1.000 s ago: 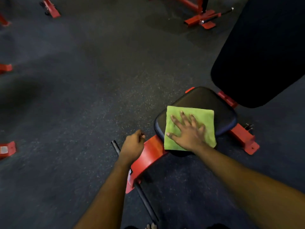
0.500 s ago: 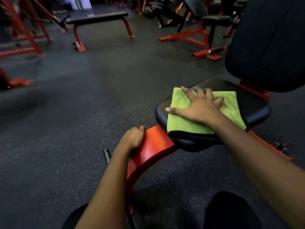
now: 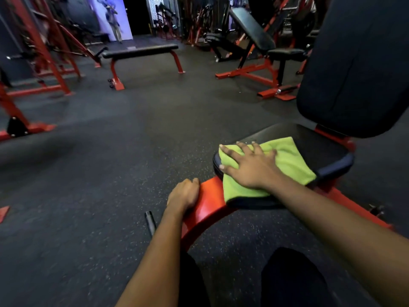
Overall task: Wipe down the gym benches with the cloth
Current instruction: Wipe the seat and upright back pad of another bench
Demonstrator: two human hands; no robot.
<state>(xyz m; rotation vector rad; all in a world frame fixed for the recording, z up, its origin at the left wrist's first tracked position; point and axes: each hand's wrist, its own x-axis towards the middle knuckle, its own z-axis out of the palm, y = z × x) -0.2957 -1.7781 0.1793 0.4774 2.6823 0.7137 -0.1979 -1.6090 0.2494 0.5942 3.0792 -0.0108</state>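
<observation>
A green cloth [image 3: 292,165] lies on the black seat pad [image 3: 318,145] of a red-framed bench, hanging a little over the pad's near edge. My right hand [image 3: 250,167] presses flat on the cloth with fingers spread. My left hand [image 3: 183,194] curls over the edge of the bench's red curved frame [image 3: 210,204] just in front of the seat. The bench's black back pad [image 3: 358,63] rises steeply at the right.
A flat bench [image 3: 141,52] stands at the back middle, an incline bench [image 3: 254,32] at the back right. Red rack legs [image 3: 37,52] line the left side. A black bar end [image 3: 150,221] lies on the dark rubber floor by my left wrist.
My head has lifted, so more of the room shows. My right hand and the cloth have slid toward the seat's near left corner. My left hand keeps its hold on the red frame.
</observation>
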